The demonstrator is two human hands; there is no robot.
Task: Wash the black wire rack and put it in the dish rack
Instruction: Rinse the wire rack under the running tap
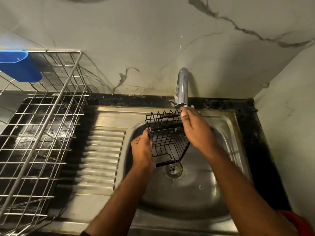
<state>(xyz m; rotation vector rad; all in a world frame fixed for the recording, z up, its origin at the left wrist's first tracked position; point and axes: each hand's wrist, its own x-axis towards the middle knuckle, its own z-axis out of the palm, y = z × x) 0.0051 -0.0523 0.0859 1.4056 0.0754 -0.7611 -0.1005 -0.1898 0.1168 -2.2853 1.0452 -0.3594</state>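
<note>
From the head camera, looking down: the black wire rack (167, 139) is held in the air over the basin of the stainless steel sink (226, 133), tilted so its open basket faces up toward the camera, with the drain (174, 169) just below its lower corner. Its upper edge reaches close under the mouth of the chrome tap (182, 89), which stands at the back edge of the sink against the marble-patterned wall (136, 31).

The left hand (142, 149) grips the rack's left side, its fingers (147, 133) curled round the wire rim. The right hand (196, 128) lies over the rack's right side, with its fingertips up at the top right corner, just beside the tap's spout; whether those fingers pinch the wire or only touch it cannot be told from this angle.

To the left of the basin is the sink's ribbed draining board (104, 155). Further left, on the dark wet desk (265, 150), stands the steel dish rack (42, 126), a large wire basket well apart from the black rack. A blue plastic holder (20, 65) hangs on its far upper rim. A bit of red cloth (296, 222) shows at the lower right corner, beside the right forearm.
</note>
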